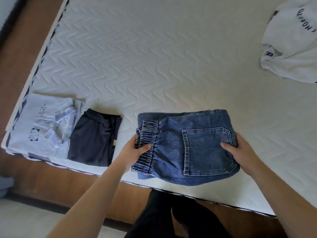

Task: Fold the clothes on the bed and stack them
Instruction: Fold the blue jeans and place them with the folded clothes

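Observation:
Folded blue jeans (173, 148) lie near the front edge of the white quilted mattress (154, 66), back pocket facing up. My left hand (135, 150) grips the elastic waistband end, thumb on top. My right hand (240, 150) grips the opposite end, thumb pressed on the pocket. To the left sit a folded dark garment (92, 140) and, beside it, a folded pale blue shirt (39, 129) with a checked collar and a panda print. An unfolded white T-shirt (291, 40) with dark lettering lies at the far right.
The wooden bed frame (51, 182) runs along the mattress's left and front sides. My dark-trousered legs (171, 217) stand against the front edge. Pale floor (25, 220) shows at the lower left.

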The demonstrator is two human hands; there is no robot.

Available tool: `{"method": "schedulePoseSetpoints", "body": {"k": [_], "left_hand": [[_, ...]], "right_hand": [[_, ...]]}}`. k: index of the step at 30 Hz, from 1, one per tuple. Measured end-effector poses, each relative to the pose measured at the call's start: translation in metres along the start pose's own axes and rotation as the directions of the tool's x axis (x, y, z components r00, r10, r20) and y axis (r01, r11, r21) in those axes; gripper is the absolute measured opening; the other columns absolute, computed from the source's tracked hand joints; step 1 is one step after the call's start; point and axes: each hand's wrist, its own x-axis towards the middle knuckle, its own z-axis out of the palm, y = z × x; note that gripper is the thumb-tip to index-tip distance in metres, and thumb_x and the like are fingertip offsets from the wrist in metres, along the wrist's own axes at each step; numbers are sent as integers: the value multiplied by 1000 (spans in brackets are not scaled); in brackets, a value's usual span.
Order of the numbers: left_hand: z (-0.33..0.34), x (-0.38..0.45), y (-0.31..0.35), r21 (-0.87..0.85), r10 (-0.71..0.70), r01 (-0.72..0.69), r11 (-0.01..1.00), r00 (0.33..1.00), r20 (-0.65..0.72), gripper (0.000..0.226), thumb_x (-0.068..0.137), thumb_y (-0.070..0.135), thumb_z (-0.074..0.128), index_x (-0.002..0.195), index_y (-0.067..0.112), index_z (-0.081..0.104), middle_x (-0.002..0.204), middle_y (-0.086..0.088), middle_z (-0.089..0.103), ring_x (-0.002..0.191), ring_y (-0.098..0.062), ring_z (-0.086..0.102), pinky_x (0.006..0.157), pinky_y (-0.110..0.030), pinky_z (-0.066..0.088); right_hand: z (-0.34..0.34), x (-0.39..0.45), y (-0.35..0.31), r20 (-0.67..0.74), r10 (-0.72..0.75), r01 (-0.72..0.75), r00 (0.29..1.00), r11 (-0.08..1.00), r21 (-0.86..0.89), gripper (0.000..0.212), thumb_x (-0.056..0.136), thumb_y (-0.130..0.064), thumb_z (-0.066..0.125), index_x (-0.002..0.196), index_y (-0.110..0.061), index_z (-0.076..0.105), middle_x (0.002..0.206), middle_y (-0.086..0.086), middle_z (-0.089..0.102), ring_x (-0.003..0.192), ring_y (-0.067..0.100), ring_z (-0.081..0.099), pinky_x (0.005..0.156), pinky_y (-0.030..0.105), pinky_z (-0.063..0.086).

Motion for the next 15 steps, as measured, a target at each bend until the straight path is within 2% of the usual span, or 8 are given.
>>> {"method": "schedulePoseSetpoints", "body": {"k": [3,7,11,15], "left_hand": [[1,-48,28,-75,52,-53,996,999,-7,31,85,25,76,111,38,64,108,1,74,97,-22,71,81,-37,58],[0,-96,60,-109,94,-94,990,996,-5,37,86,21,75,119,27,62,112,-5,73,102,-29,70,91,-48,55],[-14,-130,93,-103,136,-133,986,991,17,38,81,26,79,116,31,65,114,-8,72,103,-32,69,92,-53,53],[-36,-161,116,-105,182,-181,978,983,-2,44,75,33,82,115,33,64,115,-9,71,103,-33,69,87,-51,56]], "right_hand": [[-14,-43,-30,25,-37,36,999,998,59,39,89,-20,71,113,-49,61,110,-16,70,97,9,69,77,32,55],[-25,-92,-63,16,-109,107,994,989,98,43,90,-18,68,111,-55,59,112,-18,69,97,7,68,77,31,54],[-27,-124,-87,31,-173,167,984,976,140,44,90,-16,68,117,-50,59,116,-14,69,102,11,68,80,33,55],[-18,-141,-117,83,-232,218,969,964,151,44,88,-18,70,110,-56,61,113,-17,70,99,8,69,73,25,57]]}}
